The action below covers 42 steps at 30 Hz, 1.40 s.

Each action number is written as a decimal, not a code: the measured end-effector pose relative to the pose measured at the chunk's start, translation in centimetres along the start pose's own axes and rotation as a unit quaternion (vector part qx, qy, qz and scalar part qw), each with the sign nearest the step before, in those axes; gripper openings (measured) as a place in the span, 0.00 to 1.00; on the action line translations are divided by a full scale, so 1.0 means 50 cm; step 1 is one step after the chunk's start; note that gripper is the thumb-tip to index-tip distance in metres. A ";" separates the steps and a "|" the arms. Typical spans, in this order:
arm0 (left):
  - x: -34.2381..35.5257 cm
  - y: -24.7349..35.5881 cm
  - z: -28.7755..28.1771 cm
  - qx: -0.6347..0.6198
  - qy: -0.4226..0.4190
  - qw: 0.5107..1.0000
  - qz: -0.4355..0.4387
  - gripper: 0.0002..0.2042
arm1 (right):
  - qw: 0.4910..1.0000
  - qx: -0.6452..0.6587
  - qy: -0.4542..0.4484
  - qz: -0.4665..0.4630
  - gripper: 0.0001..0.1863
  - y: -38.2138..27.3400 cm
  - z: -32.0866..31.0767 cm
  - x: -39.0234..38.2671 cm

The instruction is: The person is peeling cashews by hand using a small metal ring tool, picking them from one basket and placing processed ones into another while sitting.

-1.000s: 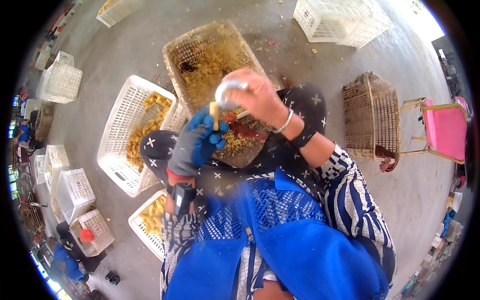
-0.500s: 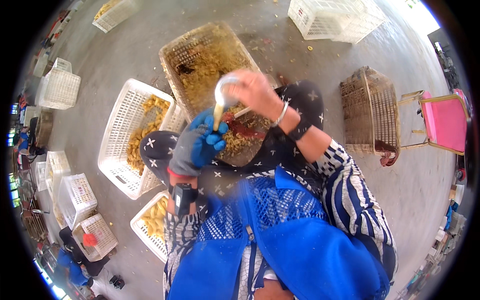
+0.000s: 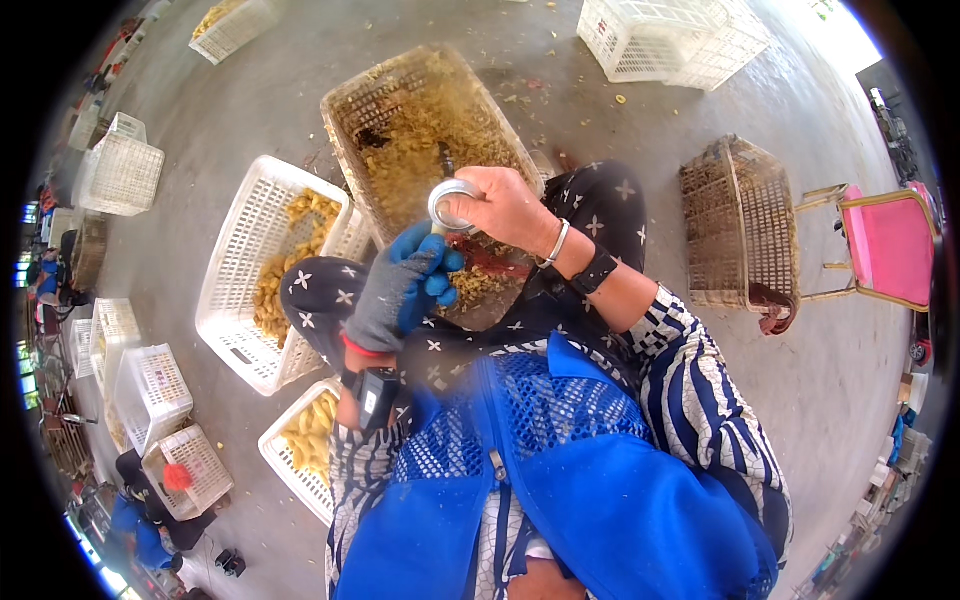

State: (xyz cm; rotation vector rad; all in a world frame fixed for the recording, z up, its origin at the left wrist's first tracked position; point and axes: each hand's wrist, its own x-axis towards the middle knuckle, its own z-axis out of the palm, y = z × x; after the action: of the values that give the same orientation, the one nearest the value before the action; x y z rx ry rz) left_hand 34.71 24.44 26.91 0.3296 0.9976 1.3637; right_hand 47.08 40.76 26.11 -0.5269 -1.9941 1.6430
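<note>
My left hand [image 3: 405,285], in a blue and grey glove, has its fingers curled around a pale yellow root piece [image 3: 438,230]; only its tip shows. Bare and closed, my right hand [image 3: 510,208] grips a silver ring-shaped tool [image 3: 436,205] just above that tip. Both hands are close together over my lap, at the near end of a stained crate [image 3: 337,120] holding yellow peelings. The tool's working edge is hidden, and I cannot tell whether it touches the piece.
To the left stands a white crate [image 3: 225,270] of unpeeled yellow-brown roots. Nearer me, another white crate [image 3: 275,440] holds smooth yellow pieces. A dirty crate [image 3: 715,225] and a pink chair [image 3: 887,245] stand at right. White crates [image 3: 670,45] lie far off; a person [image 3: 145,530] is at lower left.
My right hand, blurred before, is now sharp, and the ring tool has come slightly lower. The pale piece, earlier showing at length, is now mostly covered by my gloved fingers.
</note>
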 end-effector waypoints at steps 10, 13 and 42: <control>0.001 0.000 0.007 -0.035 0.028 0.999 -0.012 0.19 | 0.981 -0.110 0.155 -0.026 0.08 0.034 -0.055 0.023; -0.002 0.000 0.032 0.011 0.048 0.999 0.002 0.20 | 0.978 -0.108 0.149 -0.096 0.09 0.036 -0.061 0.025; 0.009 -0.029 0.018 0.027 0.018 0.998 0.050 0.15 | 0.997 -0.031 0.062 0.015 0.12 -0.009 -0.008 -0.012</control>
State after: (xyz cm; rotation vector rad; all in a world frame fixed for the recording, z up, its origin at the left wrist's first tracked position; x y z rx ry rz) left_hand 36.30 24.80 26.23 0.4020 1.0606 1.4385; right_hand 47.79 40.64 26.56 -0.6680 -1.9599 1.5297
